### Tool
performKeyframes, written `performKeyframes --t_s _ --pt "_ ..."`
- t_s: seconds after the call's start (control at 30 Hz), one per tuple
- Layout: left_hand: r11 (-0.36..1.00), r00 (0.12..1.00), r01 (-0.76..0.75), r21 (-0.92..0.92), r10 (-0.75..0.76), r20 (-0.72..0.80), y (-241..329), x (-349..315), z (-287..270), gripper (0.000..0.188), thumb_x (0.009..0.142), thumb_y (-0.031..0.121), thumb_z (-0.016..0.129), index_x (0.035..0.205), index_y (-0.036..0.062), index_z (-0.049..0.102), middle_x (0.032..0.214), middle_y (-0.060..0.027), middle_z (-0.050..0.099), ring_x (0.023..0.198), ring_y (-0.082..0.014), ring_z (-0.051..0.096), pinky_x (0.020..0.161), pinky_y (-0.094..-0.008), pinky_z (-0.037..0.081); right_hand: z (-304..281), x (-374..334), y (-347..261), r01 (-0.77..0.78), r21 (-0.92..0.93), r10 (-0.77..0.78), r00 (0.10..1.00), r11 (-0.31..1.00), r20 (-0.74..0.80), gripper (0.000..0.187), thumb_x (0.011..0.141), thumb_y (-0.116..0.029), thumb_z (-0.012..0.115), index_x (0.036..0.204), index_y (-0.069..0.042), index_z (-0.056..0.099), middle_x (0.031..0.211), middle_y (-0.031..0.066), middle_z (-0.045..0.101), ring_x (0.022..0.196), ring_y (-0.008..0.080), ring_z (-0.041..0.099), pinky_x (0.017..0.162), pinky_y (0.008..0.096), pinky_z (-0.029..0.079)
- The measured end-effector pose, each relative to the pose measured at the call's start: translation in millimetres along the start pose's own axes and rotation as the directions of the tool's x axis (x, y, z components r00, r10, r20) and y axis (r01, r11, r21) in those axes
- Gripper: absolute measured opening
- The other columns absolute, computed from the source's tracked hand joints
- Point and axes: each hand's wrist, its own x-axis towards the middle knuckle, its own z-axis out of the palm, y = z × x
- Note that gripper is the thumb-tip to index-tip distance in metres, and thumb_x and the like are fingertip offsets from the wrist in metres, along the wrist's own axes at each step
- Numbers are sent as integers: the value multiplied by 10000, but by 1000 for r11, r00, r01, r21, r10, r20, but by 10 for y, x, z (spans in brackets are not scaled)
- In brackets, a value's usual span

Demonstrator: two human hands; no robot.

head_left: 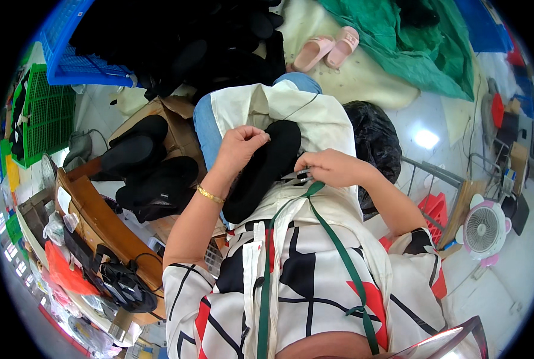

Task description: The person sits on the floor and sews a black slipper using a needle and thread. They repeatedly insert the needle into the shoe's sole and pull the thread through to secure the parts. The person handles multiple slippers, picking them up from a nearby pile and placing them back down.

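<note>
A black fabric shoe (282, 152) lies slantwise on the cream apron (333, 119) over my lap. My left hand (241, 149) is closed in a pinch at the shoe's upper edge, thumb and fingertips together; what they grip is too small to tell. A thin dark thread (303, 107) runs above the shoe toward the upper right. To the right of the shoe, my right hand (336, 167) is closed around a small metal tool (303, 175) with a ring-like end, its kind mostly hidden by the fingers. Just below it, a green ribbon (316, 189) is knotted.
Several black shoes (159, 188) sit by a cardboard box (177, 122) at my left, near a wooden table (99, 221). A blue crate (87, 75) and black pile stand ahead. Pink slippers (330, 51), a black bag (372, 137) and a fan (484, 227) are around me.
</note>
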Motion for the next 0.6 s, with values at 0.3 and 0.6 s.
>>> performKeyframes --t_s 0.3,0.6 --pt "995 999 44 -93 -44 -4 -1 -8 2 136 883 189 736 913 58 723 787 51 655 685 -29 518 625 -202 385 -18 267 -78 -69 -443 -142 894 894 -426 402 882 -459 642 827 -63 617 789 106 697 746 331 664 639 437 497" --pt "989 998 56 -134 -55 7 17 -7 7 125 886 179 731 910 58 718 785 51 648 681 -28 514 621 -199 385 -29 442 -168 -142 -570 -124 907 809 -403 372 888 -418 621 768 -66 622 747 110 673 727 334 659 609 460 497"
